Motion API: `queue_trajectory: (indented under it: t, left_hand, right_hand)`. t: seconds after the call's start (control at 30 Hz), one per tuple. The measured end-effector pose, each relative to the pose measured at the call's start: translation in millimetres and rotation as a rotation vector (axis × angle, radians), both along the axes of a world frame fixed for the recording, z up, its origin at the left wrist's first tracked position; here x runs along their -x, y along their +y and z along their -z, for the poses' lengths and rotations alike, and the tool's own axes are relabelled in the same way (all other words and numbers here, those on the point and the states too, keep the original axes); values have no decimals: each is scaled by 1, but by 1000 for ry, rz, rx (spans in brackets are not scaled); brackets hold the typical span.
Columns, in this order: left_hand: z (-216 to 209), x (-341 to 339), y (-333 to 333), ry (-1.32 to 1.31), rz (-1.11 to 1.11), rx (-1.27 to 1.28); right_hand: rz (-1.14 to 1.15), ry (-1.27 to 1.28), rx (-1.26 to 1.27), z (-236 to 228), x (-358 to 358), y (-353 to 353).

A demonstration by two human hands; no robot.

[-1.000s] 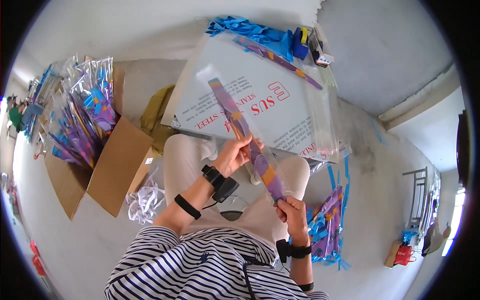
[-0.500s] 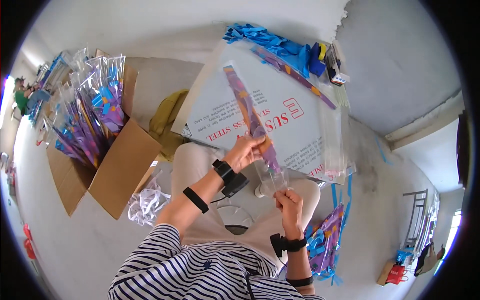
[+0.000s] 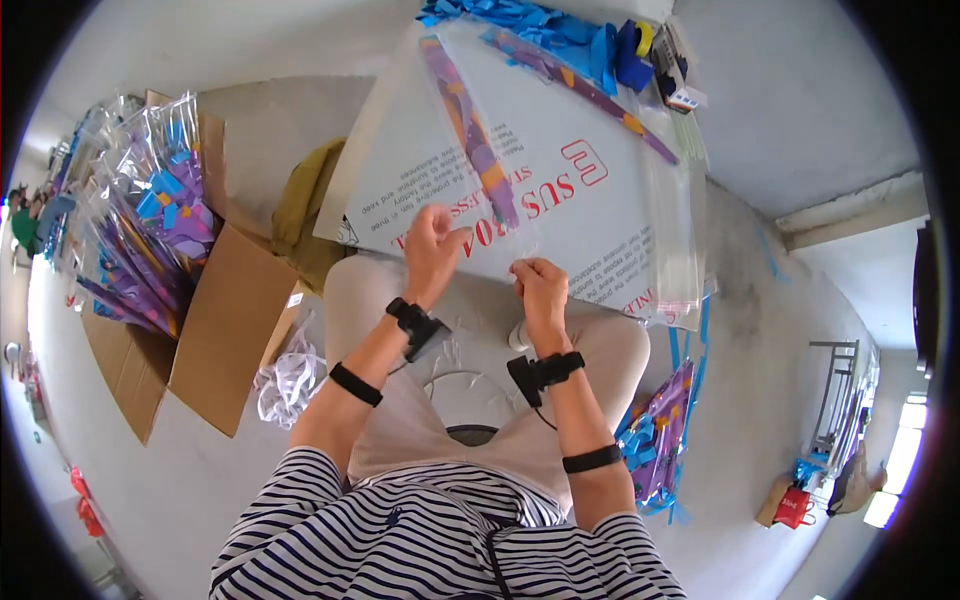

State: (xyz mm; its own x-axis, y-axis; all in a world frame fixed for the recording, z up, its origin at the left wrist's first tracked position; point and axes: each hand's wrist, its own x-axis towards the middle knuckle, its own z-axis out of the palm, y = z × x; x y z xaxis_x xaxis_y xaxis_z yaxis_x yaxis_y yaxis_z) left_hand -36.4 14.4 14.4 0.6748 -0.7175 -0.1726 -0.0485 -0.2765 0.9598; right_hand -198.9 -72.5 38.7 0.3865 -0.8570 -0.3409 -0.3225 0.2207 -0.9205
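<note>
A long, flat purple strip (image 3: 478,155) with orange patterning lies in a clear plastic bag (image 3: 522,240) on the grey printed board. At the bag's near end my right hand (image 3: 543,288) is closed, its fingers pinching the clear plastic. My left hand (image 3: 435,252) is raised just left of the bag, fingers curled and thumb apart, with nothing visible in it. Farther off on the board lies a second purple strip (image 3: 590,93), set slantwise. Along the board's right side is a stack of clear flat bags (image 3: 672,230).
The printed board (image 3: 400,190) spans the area beyond my knees. Blue strips (image 3: 540,30) and a blue tape dispenser (image 3: 634,62) sit at its far edge. A cardboard box (image 3: 225,335) full of bagged purple pieces stands left, near white ribbons (image 3: 290,380). More purple pieces (image 3: 660,435) hang at right.
My left hand has let go of the purple strip and drawn back left. My right hand, still on the bag's end, has moved forward. The bagged strip now lies farther away on the board.
</note>
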Motion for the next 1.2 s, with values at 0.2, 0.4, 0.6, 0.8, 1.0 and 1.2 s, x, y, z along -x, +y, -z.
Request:
queue_trajectory:
  t: [0.2,0.4,0.6,0.8,1.0,1.2]
  left_hand:
    - [-6,12,4,-1044,456,1]
    - [17,23,5,-983,445,15]
    - [22,19,10,-920,402,29]
    - [21,11,15,-805,455,46]
    - [2,22,15,-847,424,-18]
    - [-1,37,2,-777,319,-13]
  right_hand:
    - [-89,58,-63,18,-11,-8]
    - [-24,283,3,36,33,-16]
    - [-80,221,165,30,8,-19]
    - [-3,185,-115,26,14,-27]
    - [-28,441,221,42,29,-32]
    - [-111,262,562,33,26,-27]
